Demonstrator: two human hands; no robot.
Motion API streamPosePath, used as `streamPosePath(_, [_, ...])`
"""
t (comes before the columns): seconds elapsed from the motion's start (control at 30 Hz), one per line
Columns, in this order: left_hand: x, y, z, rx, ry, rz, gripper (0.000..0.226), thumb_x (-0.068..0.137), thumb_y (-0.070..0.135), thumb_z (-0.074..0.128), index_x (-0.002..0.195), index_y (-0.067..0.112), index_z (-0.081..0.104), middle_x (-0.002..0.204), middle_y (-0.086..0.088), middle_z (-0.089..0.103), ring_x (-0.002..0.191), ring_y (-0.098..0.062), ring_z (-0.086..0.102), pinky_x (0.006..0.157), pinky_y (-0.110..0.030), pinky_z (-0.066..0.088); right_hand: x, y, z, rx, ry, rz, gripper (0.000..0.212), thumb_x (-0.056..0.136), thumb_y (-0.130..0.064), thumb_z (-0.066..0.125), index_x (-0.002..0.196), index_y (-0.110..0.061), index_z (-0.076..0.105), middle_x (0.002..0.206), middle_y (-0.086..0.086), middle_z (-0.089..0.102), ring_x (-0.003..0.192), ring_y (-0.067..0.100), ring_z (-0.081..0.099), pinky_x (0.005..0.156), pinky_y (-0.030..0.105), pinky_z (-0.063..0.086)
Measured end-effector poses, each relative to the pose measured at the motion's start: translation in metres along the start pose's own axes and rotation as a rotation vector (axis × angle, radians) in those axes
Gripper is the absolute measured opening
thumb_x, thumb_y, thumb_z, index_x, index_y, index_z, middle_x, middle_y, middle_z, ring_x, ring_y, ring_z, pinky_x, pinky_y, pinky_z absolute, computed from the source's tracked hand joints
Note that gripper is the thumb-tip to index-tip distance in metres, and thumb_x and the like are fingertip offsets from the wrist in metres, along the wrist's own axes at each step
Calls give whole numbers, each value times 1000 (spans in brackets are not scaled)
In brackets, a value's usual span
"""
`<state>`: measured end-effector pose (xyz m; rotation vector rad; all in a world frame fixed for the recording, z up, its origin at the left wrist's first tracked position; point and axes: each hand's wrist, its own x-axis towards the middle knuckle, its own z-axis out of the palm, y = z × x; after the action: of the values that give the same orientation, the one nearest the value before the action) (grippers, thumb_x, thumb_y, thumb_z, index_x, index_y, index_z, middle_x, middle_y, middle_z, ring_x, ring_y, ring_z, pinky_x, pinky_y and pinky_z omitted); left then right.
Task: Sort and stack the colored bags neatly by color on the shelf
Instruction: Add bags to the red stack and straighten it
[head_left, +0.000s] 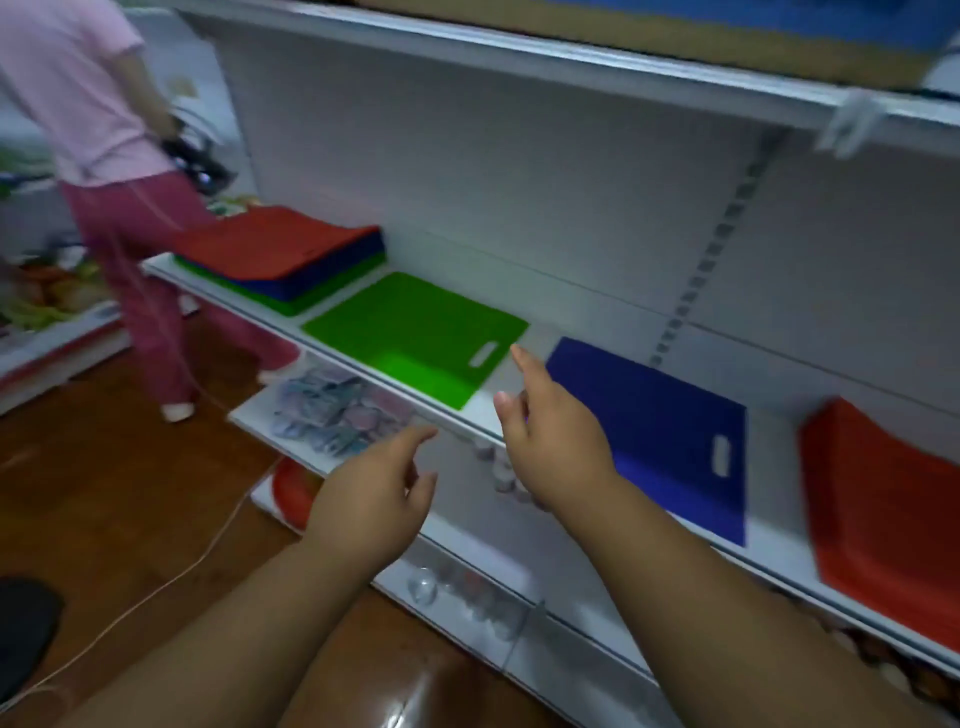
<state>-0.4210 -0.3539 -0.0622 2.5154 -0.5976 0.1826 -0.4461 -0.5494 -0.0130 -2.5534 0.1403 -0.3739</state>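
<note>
On the white shelf (540, 338) a mixed pile (280, 249) lies at the far left, red bags on top, blue and green beneath. A green bag (415, 332) lies flat beside it, then a blue bag (654, 421), then a red stack (883, 509) at the right. My left hand (374, 499) hovers in front of the shelf edge below the green bag, fingers loosely extended, holding nothing. My right hand (550, 431) reaches over the shelf edge between the green and blue bags, index finger stretched toward the green bag's handle corner, holding nothing.
A person in pink (119, 156) stands at the left end of the shelf, close to the mixed pile. Lower shelves (332, 405) hold small packaged goods and jars. A white cable (156, 587) runs across the brown floor. Another shelf hangs overhead.
</note>
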Motion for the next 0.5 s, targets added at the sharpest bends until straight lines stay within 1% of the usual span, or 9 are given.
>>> streamPosePath(0.07, [-7, -39, -30, -9, 28, -87, 56, 94, 41, 56, 145, 43, 33, 83, 15, 59, 67, -6, 53, 55, -23, 36, 18, -43, 29, 24, -37, -62, 58, 101, -44, 41, 154, -35, 19, 124, 8, 62, 100, 29, 61, 76, 37, 48])
streamPosePath(0.13, [-10, -74, -50, -11, 55, -157, 60, 94, 42, 56, 147, 46, 27, 81, 16, 60, 66, -5, 54, 51, -19, 34, 35, -75, 52, 27, -70, -122, 59, 101, -46, 41, 154, -37, 19, 127, 7, 61, 104, 26, 61, 80, 37, 49])
streamPosePath(0.17, [-9, -89, -58, -6, 68, -188, 61, 94, 42, 56, 147, 46, 26, 80, 15, 61, 67, -5, 54, 50, -19, 34, 46, -86, 63, 25, -74, -151, 59, 101, -46, 41, 154, -37, 19, 125, 6, 61, 102, 24, 61, 78, 36, 47])
streamPosePath(0.27, [0, -130, -68, -34, 111, -285, 60, 94, 40, 56, 147, 46, 27, 78, 14, 60, 67, -5, 54, 52, -23, 38, 81, -108, 93, 8, -90, -189, 59, 100, -48, 42, 153, -38, 20, 115, -1, 61, 86, 13, 55, 70, 30, 40])
streamPosePath(0.33, [9, -149, -69, -52, 132, -327, 58, 94, 39, 56, 146, 45, 31, 78, 14, 59, 69, -6, 55, 56, -28, 44, 105, -116, 109, 6, -118, -175, 60, 99, -48, 45, 153, -38, 21, 108, -4, 60, 84, 10, 53, 69, 29, 39])
streamPosePath(0.4, [24, -169, -72, -45, 151, -347, 53, 94, 38, 57, 143, 41, 38, 80, 13, 60, 72, -8, 56, 60, -32, 49, 135, -124, 126, 25, -129, -178, 59, 98, -46, 48, 152, -35, 26, 101, -4, 58, 85, 13, 54, 69, 29, 39])
streamPosePath(0.5, [54, -204, -80, 0, 155, -382, 48, 94, 38, 57, 140, 39, 44, 83, 12, 60, 74, -8, 57, 63, -31, 50, 188, -139, 156, 57, -154, -189, 59, 96, -42, 53, 150, -30, 32, 91, -4, 54, 89, 22, 57, 71, 32, 43])
